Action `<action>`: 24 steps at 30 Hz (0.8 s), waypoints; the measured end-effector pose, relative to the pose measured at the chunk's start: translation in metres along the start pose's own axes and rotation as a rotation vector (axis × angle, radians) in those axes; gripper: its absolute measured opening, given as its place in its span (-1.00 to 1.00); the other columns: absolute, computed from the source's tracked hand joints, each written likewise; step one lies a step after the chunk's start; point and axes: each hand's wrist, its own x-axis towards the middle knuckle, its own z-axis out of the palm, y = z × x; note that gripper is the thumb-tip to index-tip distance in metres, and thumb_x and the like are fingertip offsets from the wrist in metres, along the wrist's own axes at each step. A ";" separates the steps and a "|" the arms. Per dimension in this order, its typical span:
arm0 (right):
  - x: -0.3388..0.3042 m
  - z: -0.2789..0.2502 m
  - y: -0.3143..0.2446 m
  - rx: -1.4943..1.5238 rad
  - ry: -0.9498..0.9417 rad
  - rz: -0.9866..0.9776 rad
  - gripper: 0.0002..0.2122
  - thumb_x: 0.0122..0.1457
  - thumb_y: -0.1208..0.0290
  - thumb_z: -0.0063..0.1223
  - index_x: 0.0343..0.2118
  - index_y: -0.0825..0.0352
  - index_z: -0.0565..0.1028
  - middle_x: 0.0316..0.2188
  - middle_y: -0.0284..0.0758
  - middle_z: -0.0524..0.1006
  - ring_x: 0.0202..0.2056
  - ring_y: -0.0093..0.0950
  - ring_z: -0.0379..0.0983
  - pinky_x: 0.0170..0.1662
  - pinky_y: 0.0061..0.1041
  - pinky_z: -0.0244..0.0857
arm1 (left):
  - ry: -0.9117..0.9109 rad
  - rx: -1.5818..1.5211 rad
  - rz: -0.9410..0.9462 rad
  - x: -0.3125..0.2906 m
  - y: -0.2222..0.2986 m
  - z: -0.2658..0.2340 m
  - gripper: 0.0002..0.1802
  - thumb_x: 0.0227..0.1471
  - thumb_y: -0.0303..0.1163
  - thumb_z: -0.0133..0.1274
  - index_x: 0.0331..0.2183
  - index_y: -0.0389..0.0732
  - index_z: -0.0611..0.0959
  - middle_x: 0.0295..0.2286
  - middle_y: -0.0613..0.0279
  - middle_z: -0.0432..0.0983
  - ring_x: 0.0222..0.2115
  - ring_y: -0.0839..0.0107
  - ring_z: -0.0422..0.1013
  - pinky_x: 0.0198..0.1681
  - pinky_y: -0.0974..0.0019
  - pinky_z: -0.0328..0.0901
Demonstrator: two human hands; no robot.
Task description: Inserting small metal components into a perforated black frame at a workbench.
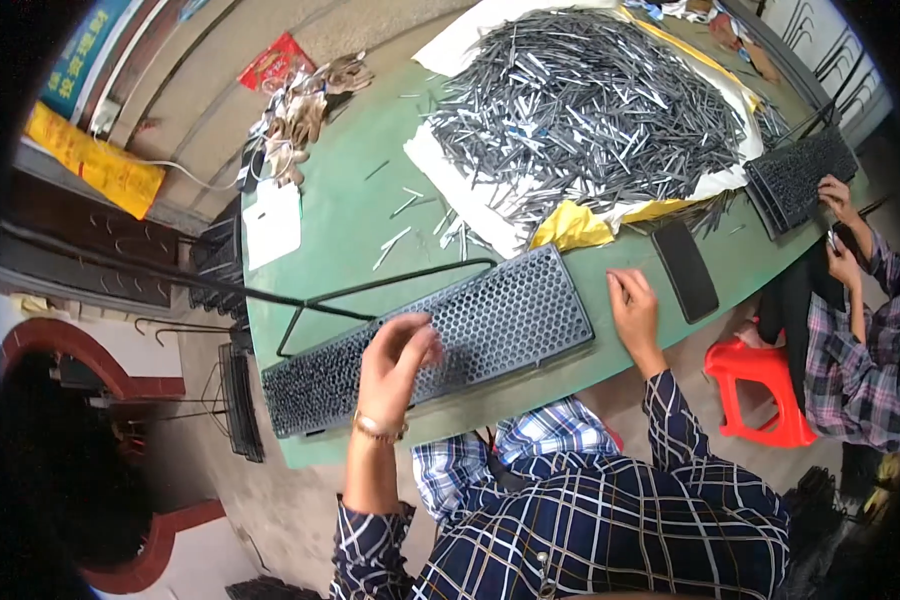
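A long black tray with rows of round holes [515, 310] lies slantwise along the near edge of the green table. Its left part is packed with short dark pieces standing in the holes; the right part shows bare holes. Over its middle, my left hand [388, 365] is held with curled fingers and the thumb close to them. Right of the tray, my right hand [635, 315] is above the table, its fingertips drawn together. Whatever either hand pinches is too small to make out. A thin black metal frame [345, 300] reaches across the tray's far side.
A big heap of short grey-black sticks [590, 110] lies on white-and-yellow sheeting on the table [340, 215]. A black phone [685, 272] is near my right hand. Gloves [295, 120] lie far left. A co-worker's hand [838, 195] touches another tray [805, 180]; a red stool [755, 395] stands below.
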 end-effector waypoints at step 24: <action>0.002 -0.004 -0.002 -0.040 -0.043 0.166 -0.93 0.02 0.68 0.05 -0.41 0.45 0.51 -0.57 -0.37 0.37 -0.66 -0.68 0.15 -0.63 -0.65 0.01 | 0.149 1.125 -0.236 0.394 -0.027 0.089 -0.32 -0.13 0.05 -0.04 -0.14 -0.38 0.52 -0.16 -0.20 0.42 -0.04 -0.02 0.29 0.02 0.14 0.18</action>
